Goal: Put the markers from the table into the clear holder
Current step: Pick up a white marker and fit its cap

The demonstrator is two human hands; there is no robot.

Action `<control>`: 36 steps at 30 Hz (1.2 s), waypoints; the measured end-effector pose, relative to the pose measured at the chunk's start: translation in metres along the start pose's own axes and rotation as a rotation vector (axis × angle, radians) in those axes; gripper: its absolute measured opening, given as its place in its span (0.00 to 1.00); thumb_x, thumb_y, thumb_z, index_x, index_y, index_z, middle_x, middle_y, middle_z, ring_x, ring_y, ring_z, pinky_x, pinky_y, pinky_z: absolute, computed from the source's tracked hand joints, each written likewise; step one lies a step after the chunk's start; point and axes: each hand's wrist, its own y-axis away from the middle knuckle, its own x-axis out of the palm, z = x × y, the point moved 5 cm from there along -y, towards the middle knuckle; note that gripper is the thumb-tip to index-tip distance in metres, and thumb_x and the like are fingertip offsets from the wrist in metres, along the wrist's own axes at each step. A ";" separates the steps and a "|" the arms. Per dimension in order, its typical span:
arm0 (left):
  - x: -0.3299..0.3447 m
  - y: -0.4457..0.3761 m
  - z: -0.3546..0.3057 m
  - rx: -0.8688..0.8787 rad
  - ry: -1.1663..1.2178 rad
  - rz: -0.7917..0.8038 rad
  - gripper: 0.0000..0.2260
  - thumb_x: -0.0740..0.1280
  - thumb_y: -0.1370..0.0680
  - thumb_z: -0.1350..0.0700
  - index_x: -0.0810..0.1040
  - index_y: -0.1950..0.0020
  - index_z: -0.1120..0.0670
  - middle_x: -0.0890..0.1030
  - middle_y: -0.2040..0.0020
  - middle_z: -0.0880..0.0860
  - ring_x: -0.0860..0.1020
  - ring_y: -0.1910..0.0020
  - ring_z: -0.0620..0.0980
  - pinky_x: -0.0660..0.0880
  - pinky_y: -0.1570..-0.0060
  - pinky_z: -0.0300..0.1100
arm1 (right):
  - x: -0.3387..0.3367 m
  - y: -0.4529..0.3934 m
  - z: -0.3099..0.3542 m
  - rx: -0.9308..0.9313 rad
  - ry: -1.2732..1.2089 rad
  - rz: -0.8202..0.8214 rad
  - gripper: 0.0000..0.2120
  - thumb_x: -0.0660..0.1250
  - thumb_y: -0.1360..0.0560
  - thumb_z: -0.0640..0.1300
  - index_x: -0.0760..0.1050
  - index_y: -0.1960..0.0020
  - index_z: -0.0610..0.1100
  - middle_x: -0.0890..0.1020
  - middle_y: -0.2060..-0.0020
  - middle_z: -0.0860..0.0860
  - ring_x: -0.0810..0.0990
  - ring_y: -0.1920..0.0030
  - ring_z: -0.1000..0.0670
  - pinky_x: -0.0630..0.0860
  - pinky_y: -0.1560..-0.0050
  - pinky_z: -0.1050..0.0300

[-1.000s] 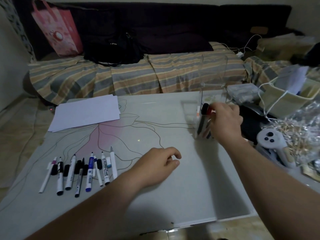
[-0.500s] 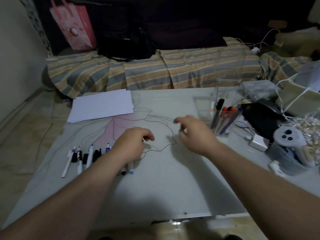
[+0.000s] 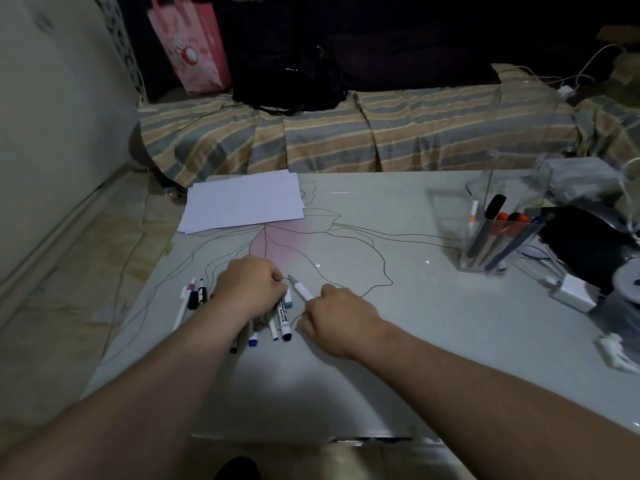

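The right hand (image 3: pixel 337 315) is curled closed around a white marker (image 3: pixel 300 289), while the left hand (image 3: pixel 251 285), loosely fisted, rests on the markers (image 3: pixel 282 318) lying on the near-left bench (image 3: pixel 433 358), well apart from the clear holder (image 3: pixel 498 237) far right.

Pale grey-green bench (image 3: pixel 398 341) with thin brown line art and a soft pink patch in the middle, plus a white stack of paper (image 3: pixel 242 202) toward the upper left. The markers (image 3: pixel 282 317) at centre left are mostly white with black, blue and pinkish caps, and the ones in the clear holder (image 3: pixel 498 233) at right have black and orange-red caps. Behind it all there's a bed cover (image 3: pixel 346 133) in tan, grey and orange stripes, with a pink bag (image 3: pixel 190 46) at the top left.
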 end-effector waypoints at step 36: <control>-0.001 0.029 -0.109 0.434 0.392 -0.039 0.11 0.70 0.21 0.56 0.84 0.41 0.44 0.82 0.50 0.48 0.77 0.48 0.48 0.71 0.47 0.42 | -0.091 0.056 -0.098 0.049 0.139 -0.449 0.12 0.61 0.20 0.63 0.77 0.48 0.56 0.72 0.61 0.56 0.78 0.52 0.45 0.63 0.59 0.53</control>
